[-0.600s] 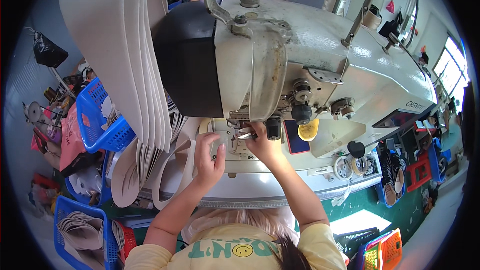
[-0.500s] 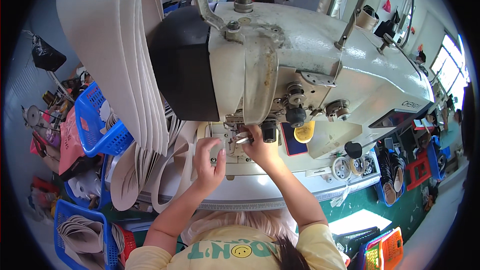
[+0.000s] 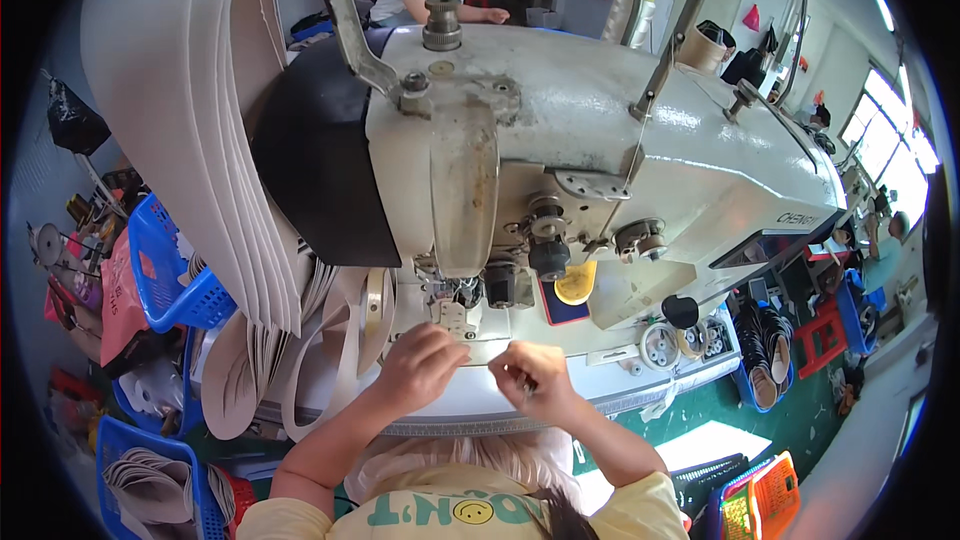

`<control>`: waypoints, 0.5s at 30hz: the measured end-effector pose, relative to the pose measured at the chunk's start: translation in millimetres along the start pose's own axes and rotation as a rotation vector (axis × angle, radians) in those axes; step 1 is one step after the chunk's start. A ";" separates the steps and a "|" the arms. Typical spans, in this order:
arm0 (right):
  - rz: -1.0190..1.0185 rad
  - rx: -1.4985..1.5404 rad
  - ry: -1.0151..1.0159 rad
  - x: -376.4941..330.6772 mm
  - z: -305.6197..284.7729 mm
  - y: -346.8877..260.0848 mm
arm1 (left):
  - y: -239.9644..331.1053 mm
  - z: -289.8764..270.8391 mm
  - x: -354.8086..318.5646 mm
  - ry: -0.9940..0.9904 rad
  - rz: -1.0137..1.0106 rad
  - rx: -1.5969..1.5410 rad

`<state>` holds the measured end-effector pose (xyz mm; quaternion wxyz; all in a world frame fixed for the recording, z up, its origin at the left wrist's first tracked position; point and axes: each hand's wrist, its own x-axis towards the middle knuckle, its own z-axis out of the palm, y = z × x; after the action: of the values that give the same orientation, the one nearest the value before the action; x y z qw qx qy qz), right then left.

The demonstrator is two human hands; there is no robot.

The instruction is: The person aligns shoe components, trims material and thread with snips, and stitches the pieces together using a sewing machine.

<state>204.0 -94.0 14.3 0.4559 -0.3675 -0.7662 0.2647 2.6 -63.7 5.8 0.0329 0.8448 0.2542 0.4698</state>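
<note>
Red stool [image 3: 822, 340] on green floor [image 3: 808, 422], orange basket [image 3: 776, 498], hanging black bag [image 3: 75, 118], bright window [image 3: 880, 125]

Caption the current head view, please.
Left hand and right hand close together at a sewing machine, pale strips draped on the left.

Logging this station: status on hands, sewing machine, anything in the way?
Left hand, right hand curled, apart, on near side of sewing machine; contents unclear. Pale strips left, not blocking.

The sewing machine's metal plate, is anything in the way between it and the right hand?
Nothing visible: only the machine bed lies between the right hand and the metal plate. The left hand is by the plate's near edge, left of that path.
</note>
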 end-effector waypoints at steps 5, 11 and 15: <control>-0.135 -0.231 0.190 27.1 7.8 24.4 | -3.8 -2.3 -6.9 0.180 -0.163 -0.016; -0.223 -0.407 0.272 79.2 36.5 53.6 | -2.2 -17.6 -16.0 0.211 -0.135 0.009; -0.088 -0.421 0.232 79.9 41.4 52.2 | -8.4 -28.9 -25.9 0.277 -0.233 0.053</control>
<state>158.7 -1.8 -2.5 0.4650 -0.4488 -0.7623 0.0352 -35.3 -73.6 -0.7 0.0292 0.7374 0.3647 0.5678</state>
